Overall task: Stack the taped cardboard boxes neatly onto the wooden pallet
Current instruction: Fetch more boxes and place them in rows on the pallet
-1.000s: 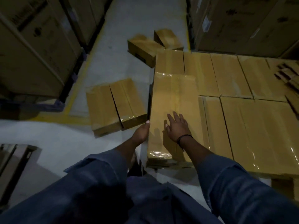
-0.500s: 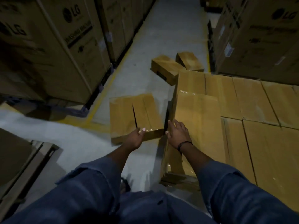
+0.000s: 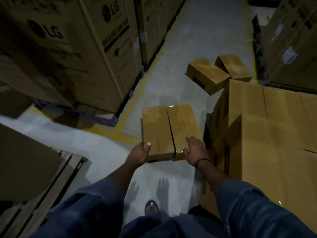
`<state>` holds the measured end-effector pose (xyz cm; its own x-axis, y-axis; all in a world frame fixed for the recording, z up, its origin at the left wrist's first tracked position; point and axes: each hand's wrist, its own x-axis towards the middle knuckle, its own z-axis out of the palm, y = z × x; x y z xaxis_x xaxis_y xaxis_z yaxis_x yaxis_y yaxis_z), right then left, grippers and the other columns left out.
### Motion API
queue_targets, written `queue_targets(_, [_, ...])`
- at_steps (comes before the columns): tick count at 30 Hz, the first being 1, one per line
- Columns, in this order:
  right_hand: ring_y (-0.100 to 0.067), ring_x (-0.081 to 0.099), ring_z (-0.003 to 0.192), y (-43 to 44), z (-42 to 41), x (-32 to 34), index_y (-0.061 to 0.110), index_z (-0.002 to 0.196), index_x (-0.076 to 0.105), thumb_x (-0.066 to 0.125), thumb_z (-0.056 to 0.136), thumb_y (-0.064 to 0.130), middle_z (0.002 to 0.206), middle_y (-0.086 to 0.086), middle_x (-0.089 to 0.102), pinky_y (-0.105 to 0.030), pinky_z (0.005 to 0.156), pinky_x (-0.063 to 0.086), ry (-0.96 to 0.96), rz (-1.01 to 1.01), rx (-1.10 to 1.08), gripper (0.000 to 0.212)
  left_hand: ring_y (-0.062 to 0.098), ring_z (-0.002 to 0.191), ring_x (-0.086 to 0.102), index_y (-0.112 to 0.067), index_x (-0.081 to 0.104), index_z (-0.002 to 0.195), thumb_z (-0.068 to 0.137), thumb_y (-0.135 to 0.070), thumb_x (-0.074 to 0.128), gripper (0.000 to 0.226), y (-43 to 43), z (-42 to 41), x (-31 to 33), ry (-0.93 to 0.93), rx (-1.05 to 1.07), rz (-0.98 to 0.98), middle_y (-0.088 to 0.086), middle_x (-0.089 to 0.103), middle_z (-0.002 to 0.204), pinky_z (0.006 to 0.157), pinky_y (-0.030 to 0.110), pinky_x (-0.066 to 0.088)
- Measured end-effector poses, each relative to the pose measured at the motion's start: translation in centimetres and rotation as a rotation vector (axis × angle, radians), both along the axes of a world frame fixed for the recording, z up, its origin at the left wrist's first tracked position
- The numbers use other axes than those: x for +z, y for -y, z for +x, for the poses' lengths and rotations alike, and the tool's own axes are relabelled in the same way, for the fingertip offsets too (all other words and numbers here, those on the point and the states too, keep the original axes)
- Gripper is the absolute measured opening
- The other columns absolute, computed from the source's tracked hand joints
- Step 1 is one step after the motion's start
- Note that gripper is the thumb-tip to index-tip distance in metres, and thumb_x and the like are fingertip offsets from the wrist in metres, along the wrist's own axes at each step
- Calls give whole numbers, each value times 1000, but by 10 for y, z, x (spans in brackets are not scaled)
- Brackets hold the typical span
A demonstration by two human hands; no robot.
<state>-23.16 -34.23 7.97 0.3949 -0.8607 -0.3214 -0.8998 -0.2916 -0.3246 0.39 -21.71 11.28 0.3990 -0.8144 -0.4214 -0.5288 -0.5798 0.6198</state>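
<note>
Taped boxes (image 3: 171,129) on the floor (image 3: 180,48), long axis pointing away: right hand (image 3: 195,150), fingers (image 3: 193,140) spread straight at the near-right corner; left hand (image 3: 138,154), thumb (image 3: 148,144) atop the near-left, its fingers hidden, grip not tellable.

Box pair (image 3: 156,129) on floor (image 3: 197,40), L of stack (image 3: 274,143); 2 loose boxes (image 3: 207,75) behind.
</note>
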Motion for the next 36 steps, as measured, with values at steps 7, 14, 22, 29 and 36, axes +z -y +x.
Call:
queue_targets(7, [-29, 26, 147, 34, 64, -21, 22, 156, 34, 49, 102, 37, 162, -6, 31, -43, 117, 29, -25, 40, 46, 58, 32, 137, 50, -3, 47, 149, 109, -50, 36, 62, 40, 56, -16, -25, -16, 37, 17, 51, 153, 103, 33, 38])
queue_targets(14, [-32, 32, 143, 102, 111, -86, 21, 155, 35, 50, 101, 36, 160, -8, 34, -44, 113, 34, -68, 102, 127, 58, 30, 139, 48, -5, 48, 149, 109, -47, 39, 59, 99, 88, -85, -46, -2, 110, 16, 51, 152, 99, 28, 36])
queue_targets(22, [-35, 34, 141, 203, 162, -231, 16, 153, 39, 55, 100, 31, 157, -13, 37, -45, 114, 37, -42, 222, 94, 58, 23, 147, 41, -18, 37, 159, 101, -66, 37, 76, 176, 141, -227, -18, 58, 274, 5, 41, 162, 117, 37, 33])
queue_targets(29, [-31, 26, 147, 273, 193, -396, 20, 154, 37, 56, 99, 31, 163, -9, 27, -48, 116, 35, -86, 274, 135, 59, 25, 128, 59, -21, 56, 143, 104, -48, 52, 48, 251, 162, -381, 30, 19, 248, -1, 63, 133, 93, 12, 39])
queue_targets(36, [-36, 29, 143, 312, 216, -490, 17, 148, 42, 58, 98, 28, 160, -11, 27, -52, 112, 40, -31, 266, 117, 54, 30, 132, 55, -25, 54, 146, 94, -69, 55, 68, 298, 189, -505, 228, -140, 236, 7, 55, 147, 105, 41, 46])
